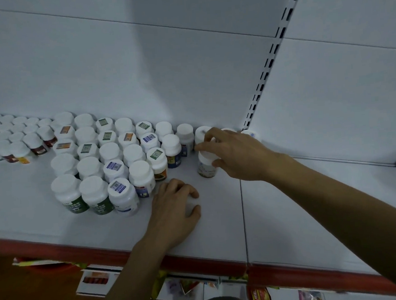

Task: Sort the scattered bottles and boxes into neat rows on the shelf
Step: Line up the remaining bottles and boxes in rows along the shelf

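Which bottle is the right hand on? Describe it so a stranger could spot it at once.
On the white shelf, look just right of the packed block of white-capped bottles. One bottle stands by itself in front of the back row, the right hand gripping its cap. Unlike its neighbours it sits in no row, and its label is yellowish at the foot.

Count, approximate: thirty large white-capped bottles (89, 165); eighteen small white-capped bottles (17, 128), far left. Hands, two: left hand (173, 210), right hand (236, 155).

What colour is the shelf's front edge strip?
Red; the edge strip shows best in head view.
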Tool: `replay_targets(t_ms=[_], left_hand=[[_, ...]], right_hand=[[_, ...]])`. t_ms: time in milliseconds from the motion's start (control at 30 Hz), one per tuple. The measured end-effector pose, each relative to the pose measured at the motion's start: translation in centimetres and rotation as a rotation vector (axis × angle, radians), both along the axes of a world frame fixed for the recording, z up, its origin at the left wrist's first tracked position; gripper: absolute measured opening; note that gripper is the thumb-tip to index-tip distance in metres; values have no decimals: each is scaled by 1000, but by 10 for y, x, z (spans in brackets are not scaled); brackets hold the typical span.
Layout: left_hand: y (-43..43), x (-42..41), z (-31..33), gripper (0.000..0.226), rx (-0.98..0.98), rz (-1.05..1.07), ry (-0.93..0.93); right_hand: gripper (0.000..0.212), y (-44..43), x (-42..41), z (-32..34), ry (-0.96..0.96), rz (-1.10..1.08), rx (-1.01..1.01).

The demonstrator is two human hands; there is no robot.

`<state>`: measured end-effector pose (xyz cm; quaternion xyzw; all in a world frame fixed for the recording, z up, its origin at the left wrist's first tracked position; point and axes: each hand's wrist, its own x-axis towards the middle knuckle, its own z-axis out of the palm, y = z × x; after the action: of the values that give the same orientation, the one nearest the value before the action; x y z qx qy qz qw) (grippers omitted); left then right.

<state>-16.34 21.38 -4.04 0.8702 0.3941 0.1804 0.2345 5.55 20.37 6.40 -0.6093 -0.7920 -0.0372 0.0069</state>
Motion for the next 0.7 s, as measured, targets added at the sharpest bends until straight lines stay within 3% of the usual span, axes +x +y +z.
replay_targets(t_ms=[133,267,367,567,700], left_hand=[[-1,7,1,21,-5,43,21],[-5,19,2,20,-2,83,90],[-12,29,4,21,-6,121,119],[-54,88,15,22,-21,85,91],[-100,165,19,24,-41,44,53]], right_hand=[[57,-4,1,-3,-86,2,67],[64,-12,6,-8,-33,-16,97],[62,-36,17,-9,211,-98,142],[41,-142,85,-35,806,-479,427],[34,-228,171,-41,728,-739,601]])
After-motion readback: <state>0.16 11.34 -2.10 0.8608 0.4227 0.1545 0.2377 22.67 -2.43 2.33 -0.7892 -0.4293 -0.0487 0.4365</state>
